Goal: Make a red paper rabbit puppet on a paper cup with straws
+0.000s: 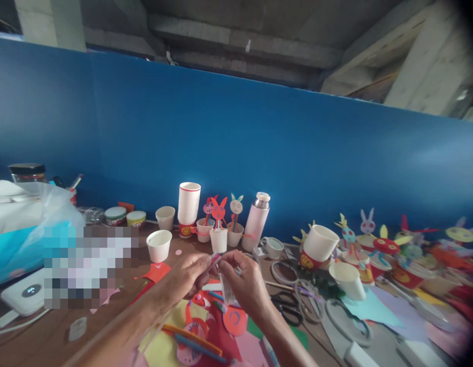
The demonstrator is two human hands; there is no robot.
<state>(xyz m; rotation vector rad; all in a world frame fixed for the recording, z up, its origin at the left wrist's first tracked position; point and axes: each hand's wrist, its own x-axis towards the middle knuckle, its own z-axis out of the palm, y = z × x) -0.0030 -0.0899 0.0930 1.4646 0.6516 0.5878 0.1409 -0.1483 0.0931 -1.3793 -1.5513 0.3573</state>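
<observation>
My left hand (198, 272) is closed, pinching a small pinkish-purple piece (215, 259) in front of the paper cups. Close beside it, my right hand (240, 275) is closed too, its fingertips meeting at that piece. A pale translucent strip (228, 291) hangs below the right fingers; whether they grip it is unclear. Under the hands lie a red paper disc (235, 320), an orange stick (192, 340), a blue stick (200, 348) and coloured paper scraps. Just beyond stands a white paper cup (218, 240) carrying a red rabbit-eared paper figure (218, 208).
Black scissors (288, 307) and a tape roll (285, 272) lie to the right. A stack of paper cups (189, 204) and a pink thermos (255, 224) stand by the blue partition (229, 132). Several cup figures crowd the far right. A white device (26, 290) sits left.
</observation>
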